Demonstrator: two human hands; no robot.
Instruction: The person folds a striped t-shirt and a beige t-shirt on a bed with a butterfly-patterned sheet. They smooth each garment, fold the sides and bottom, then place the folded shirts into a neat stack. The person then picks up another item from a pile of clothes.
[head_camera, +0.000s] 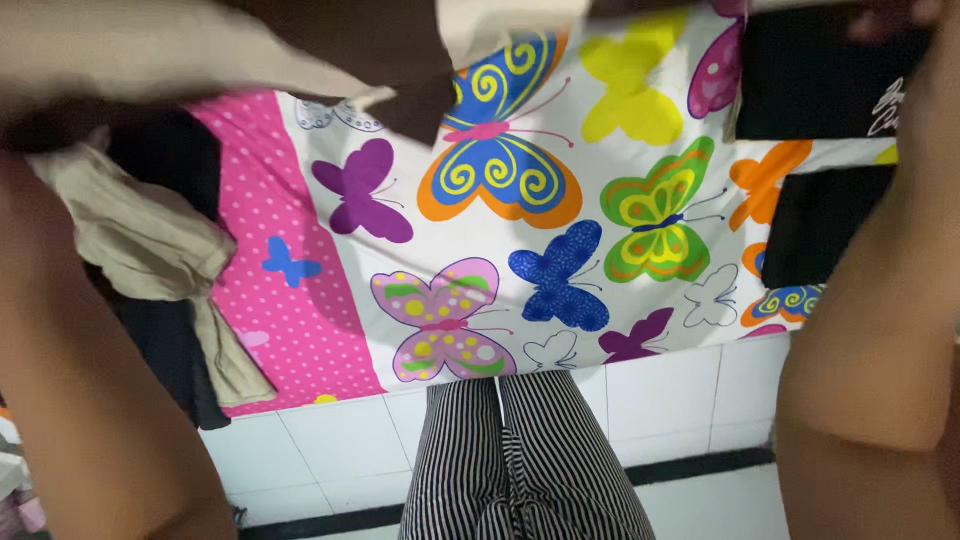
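Two bare arms are closest to the camera, one at each side. The left arm (90, 400) goes up the left edge and the right arm (880, 330) goes up the right edge. Both reach up to the top of the picture.

The left hand (40, 120) is up in the top left corner. It is very blurry there, so it may be gripping the beige cloth (150, 45), but I cannot tell if the fingers are shut on it. That beige cloth is held high and stretches across the top, with a dark brown part (380, 50) hanging down near the middle.

The right hand (905, 20) is at the top right corner. Only a bit of it shows at the edge, just above a black cloth (810, 85), and I cannot tell how its fingers are set.

Below the arms lies a bed sheet (560, 230) with big bright butterflies on white and a pink dotted strip (290, 300) at its left. A pile of beige and black clothes (160, 250) sits on the left of the sheet. Another black piece (815, 225) lies on the right side of the sheet.

At the bottom middle are the person's legs in black and white striped trousers (520, 460), standing on a white tile floor (680, 400) with a dark line across it.
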